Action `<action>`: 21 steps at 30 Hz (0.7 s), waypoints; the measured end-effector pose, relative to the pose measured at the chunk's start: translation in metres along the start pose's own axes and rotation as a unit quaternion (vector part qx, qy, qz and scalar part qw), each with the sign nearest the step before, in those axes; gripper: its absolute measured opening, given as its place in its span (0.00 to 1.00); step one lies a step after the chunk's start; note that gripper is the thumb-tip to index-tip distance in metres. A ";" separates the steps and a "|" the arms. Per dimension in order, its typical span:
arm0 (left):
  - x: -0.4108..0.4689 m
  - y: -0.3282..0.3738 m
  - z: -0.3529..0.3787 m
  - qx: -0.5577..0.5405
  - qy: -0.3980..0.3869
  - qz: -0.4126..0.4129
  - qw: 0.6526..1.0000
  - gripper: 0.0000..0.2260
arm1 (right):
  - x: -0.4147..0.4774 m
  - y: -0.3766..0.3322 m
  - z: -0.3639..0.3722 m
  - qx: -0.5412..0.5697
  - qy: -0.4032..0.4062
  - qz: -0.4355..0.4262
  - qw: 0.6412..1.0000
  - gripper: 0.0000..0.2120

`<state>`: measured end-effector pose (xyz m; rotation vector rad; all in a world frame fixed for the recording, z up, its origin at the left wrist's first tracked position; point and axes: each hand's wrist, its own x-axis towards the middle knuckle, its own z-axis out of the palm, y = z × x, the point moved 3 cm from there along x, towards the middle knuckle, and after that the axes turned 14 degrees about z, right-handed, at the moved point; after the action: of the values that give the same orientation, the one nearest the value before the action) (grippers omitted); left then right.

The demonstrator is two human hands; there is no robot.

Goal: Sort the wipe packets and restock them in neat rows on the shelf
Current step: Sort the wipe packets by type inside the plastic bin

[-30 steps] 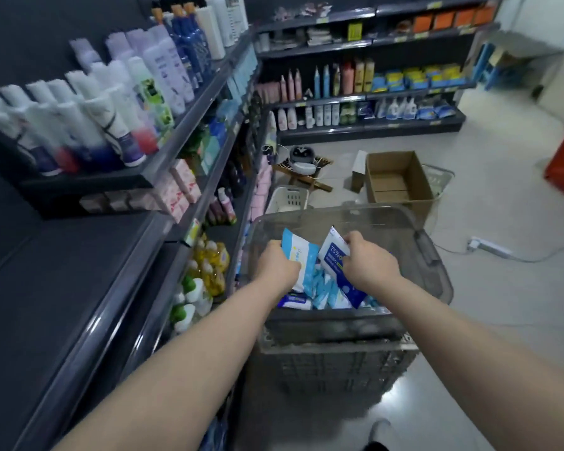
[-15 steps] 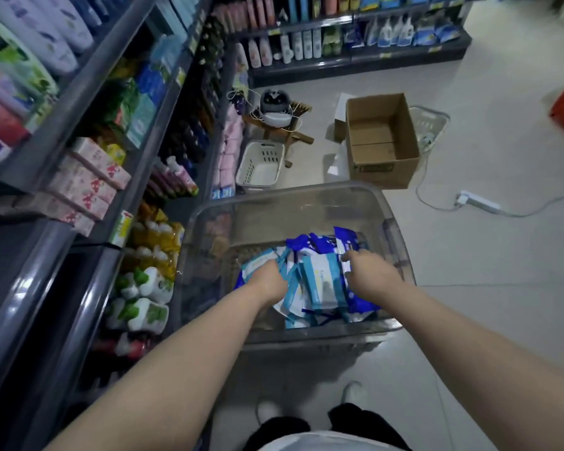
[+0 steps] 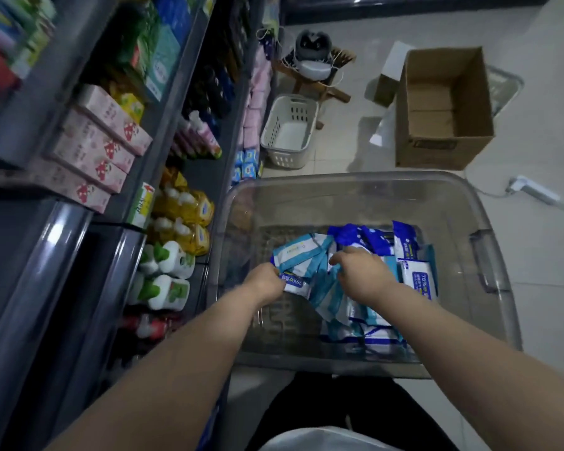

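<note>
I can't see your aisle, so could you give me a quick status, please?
Left hand grips packet. Right hand on pile, grip unclear. All in bin, nothing blocking.

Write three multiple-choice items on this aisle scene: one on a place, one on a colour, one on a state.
1. Where do the wipe packets lie? A on the shelf; B in the clear bin; C on the floor.
2. What colour is the slotted basket? A white; B red; C black.
3. The cardboard box is: A taped shut; B crushed flat; C open.
Key: B, the packets are heaped inside the bin's clear walls; A, the basket's walls are plain white; C, the box's top is open and its inside shows.
</note>
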<state>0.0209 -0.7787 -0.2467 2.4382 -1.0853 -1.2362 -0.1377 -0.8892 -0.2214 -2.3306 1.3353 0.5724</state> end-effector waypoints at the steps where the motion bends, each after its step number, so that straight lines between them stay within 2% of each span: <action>1: 0.006 -0.003 0.002 -0.005 -0.002 -0.006 1.000 0.12 | 0.006 -0.003 0.003 -0.009 -0.005 -0.003 1.000 0.20; 6: 0.041 -0.016 0.019 -0.032 0.003 -0.041 0.999 0.13 | 0.042 -0.010 0.015 -0.055 -0.018 -0.036 0.998 0.19; 11: 0.073 -0.016 0.039 -0.061 0.036 -0.074 0.995 0.16 | 0.075 -0.004 0.019 -0.122 -0.022 -0.084 0.989 0.22; 15: 0.101 -0.010 0.051 0.002 0.056 -0.041 0.998 0.23 | 0.094 0.009 0.026 -0.105 -0.039 -0.108 0.988 0.22; 18: 0.120 -0.007 0.057 0.058 0.047 -0.005 0.997 0.24 | 0.104 0.016 0.038 -0.091 -0.057 -0.111 0.988 0.22; 21: 0.135 -0.012 0.062 0.044 0.043 -0.029 0.998 0.25 | 0.110 0.020 0.045 -0.070 -0.070 -0.108 0.989 0.23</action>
<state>0.0315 -0.8545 -0.3751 2.5798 -1.0742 -1.1093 -0.1116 -0.9533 -0.3197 -2.4542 0.9936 0.7646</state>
